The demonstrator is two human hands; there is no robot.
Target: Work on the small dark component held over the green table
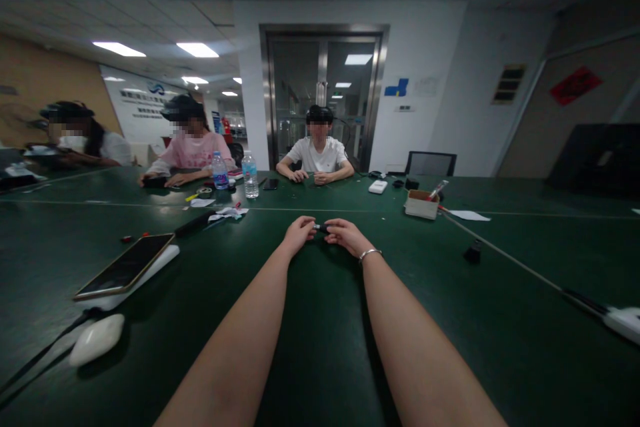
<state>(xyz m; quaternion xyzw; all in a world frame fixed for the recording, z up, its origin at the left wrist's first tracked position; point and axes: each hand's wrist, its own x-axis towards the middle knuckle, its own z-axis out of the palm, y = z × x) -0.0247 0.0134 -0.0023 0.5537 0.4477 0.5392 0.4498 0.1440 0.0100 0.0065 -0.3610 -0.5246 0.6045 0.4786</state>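
Observation:
Both arms reach forward over the green table [320, 320]. A small object, silvery at its left end and black at its right [323, 228], is between my two hands. The fingers of my left hand [300, 235] pinch its silvery end. My right hand [346, 235], with a silver bracelet at the wrist, has its fingers closed on the black end. The object is too small to name with certainty.
At left, a phone [127, 265] rests on a white item, near a white rounded object [97, 340]. Water bottles [251, 175] stand farther back. A small box [421, 205] and black item [473, 251] are at right. Three people sit across the table.

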